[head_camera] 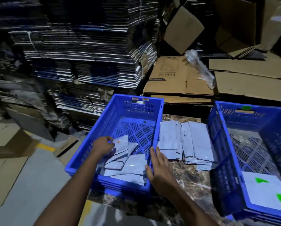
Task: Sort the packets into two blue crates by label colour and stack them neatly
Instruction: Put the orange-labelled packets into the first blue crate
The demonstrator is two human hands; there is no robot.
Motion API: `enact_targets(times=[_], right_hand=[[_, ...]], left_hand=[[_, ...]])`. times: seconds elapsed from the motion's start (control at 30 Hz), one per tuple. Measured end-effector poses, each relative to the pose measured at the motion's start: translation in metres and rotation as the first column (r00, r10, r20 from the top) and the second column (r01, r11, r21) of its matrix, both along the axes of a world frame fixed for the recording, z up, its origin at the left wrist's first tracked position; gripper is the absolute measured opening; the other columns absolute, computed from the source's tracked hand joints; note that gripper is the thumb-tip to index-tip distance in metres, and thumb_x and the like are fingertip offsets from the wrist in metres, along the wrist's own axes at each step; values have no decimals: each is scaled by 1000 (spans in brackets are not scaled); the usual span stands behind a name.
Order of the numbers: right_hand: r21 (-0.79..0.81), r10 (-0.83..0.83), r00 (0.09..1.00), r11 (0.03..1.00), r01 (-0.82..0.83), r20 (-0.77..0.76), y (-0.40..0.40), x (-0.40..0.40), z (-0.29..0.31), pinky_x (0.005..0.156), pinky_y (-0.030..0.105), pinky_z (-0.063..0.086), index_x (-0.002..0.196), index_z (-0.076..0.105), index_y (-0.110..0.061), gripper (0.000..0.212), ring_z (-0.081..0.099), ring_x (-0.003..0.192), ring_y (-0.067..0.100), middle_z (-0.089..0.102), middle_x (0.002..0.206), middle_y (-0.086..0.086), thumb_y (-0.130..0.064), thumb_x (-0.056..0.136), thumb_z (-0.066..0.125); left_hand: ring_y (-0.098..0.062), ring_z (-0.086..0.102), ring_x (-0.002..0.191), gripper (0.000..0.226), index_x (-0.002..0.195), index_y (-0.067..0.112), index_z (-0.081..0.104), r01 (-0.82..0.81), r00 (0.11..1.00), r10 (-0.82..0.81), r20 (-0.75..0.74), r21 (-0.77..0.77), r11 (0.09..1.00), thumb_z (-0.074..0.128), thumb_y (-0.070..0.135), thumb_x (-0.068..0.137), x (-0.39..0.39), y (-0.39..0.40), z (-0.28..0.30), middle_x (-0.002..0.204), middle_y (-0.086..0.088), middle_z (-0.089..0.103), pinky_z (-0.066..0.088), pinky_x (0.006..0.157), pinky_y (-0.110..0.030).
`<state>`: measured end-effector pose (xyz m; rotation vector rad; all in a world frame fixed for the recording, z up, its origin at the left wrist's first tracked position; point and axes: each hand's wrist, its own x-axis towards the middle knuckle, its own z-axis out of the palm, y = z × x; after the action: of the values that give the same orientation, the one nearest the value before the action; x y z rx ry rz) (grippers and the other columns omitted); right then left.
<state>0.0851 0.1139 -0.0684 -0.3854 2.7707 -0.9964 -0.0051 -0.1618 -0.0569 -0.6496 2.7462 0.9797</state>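
Two blue crates stand on a marbled table. The left crate (130, 101) bears orange labels on its far wall and holds a few grey packets (128, 168). My left hand (104, 146) is inside it, gripping a grey packet with an orange label (121, 144). My right hand (159, 168) rests open on that crate's right rim, holding nothing. Between the crates lie piles of grey packets (185, 142). The right crate (250, 111) has a green label on its far wall and holds packets with green labels (266, 191).
Tall stacks of flattened dark cartons (81, 46) rise behind the left crate. Flat brown cardboard (182, 77) with a crumpled clear plastic wrap (200, 67) lies behind the table. Loose cardboard boxes (9, 144) sit on the grey floor at left.
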Motion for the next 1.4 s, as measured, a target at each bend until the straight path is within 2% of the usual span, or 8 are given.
enact_targets(times=[0.07,0.13,0.33,0.5,0.7,0.87,1.13,1.4], right_hand=[[-75,-12,1000,997,10,-16,6,-6,-3,121,39,17,156,15,-39,61,4,150,13,2,166,-11,-46,101,40],[-224,-77,997,972,69,-28,17,-15,-9,114,33,29,146,39,-36,49,21,146,13,27,160,-6,-44,98,44],[-385,-434,890,805,452,138,79,-59,-17,68,-1,38,106,66,-9,17,69,89,7,68,89,-8,-2,92,61],[-239,-541,798,765,598,265,107,-112,-30,58,5,38,99,70,-15,16,66,84,15,70,88,1,-10,86,63],[-108,-526,793,809,578,307,82,-152,-48,83,27,45,106,66,-13,28,62,108,29,68,112,8,-33,86,67],[-61,-548,776,804,592,311,66,-164,-54,71,31,48,79,59,-15,30,66,88,28,70,87,7,-41,81,74],[-305,-428,863,812,497,267,85,-154,-41,61,27,46,65,62,-16,15,61,66,15,62,60,-4,-16,79,68],[-647,-398,868,585,489,296,138,-62,-1,55,27,22,59,49,-13,18,26,52,14,33,54,6,-1,65,63]], left_hand=[[-29,62,113,30,116,16,69,87,983,-109,-149,-147,985,69,22,87,2,29,7,122,-14,66,46,96,-35],[-27,61,114,28,117,15,69,217,932,-222,-286,-50,975,67,17,89,4,67,11,124,-10,65,45,97,-32],[-14,36,112,31,116,21,67,499,719,-462,-520,-78,863,60,18,86,14,179,-6,119,3,61,27,97,-22],[-23,28,132,36,121,19,63,449,780,-458,-427,-129,884,56,9,87,11,191,-16,139,2,52,30,112,-40],[-17,4,152,37,129,25,57,448,805,-524,-279,-293,845,50,25,92,14,197,-12,158,7,33,22,121,-43],[-14,7,152,35,125,24,59,464,794,-546,-266,-315,828,50,25,92,14,198,-11,155,8,39,21,121,-39],[-11,15,149,30,119,16,63,439,798,-468,-381,-166,883,49,15,92,12,197,-8,144,3,52,28,117,-32],[-16,29,146,27,118,25,66,402,808,-426,-408,-148,904,51,35,99,24,198,-1,139,1,57,19,119,-39]])
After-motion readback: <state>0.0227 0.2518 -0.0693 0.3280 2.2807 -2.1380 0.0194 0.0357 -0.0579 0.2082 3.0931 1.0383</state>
